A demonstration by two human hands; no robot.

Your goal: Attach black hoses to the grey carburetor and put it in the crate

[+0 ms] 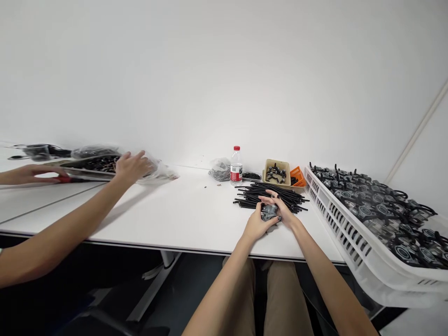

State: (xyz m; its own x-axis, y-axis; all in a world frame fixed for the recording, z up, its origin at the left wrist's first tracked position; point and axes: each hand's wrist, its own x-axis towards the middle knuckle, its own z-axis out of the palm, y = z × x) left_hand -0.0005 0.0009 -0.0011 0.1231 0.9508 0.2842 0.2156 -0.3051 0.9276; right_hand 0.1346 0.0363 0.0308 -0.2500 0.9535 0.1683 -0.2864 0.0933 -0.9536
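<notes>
Lap: khaki trousers (283,298), nearest the camera, below the table's front edge.

Far left: two hands (31,173) (133,167) of someone else reach in from the left; one lies near a red-handled tool (65,179), the other rests on crumpled clear plastic (157,170) beside a metal tray (87,164) of small dark parts.

Grip: the person's left hand (257,227) and right hand (282,210) are both closed on a grey moulded part (269,213), held just above the table at the front of the pile.

Left to do: a loose pile of black tubes (276,196) lies beside the hands, and a tan tray (276,171) holds more dark pieces, next to a small orange basket (298,177).

Done: a white plastic crate (336,219) at right is heaped with grey units (371,205) with black tubes attached.

Writing: a water bottle (236,167) has a red label, too small to read; no other writing is legible.
</notes>
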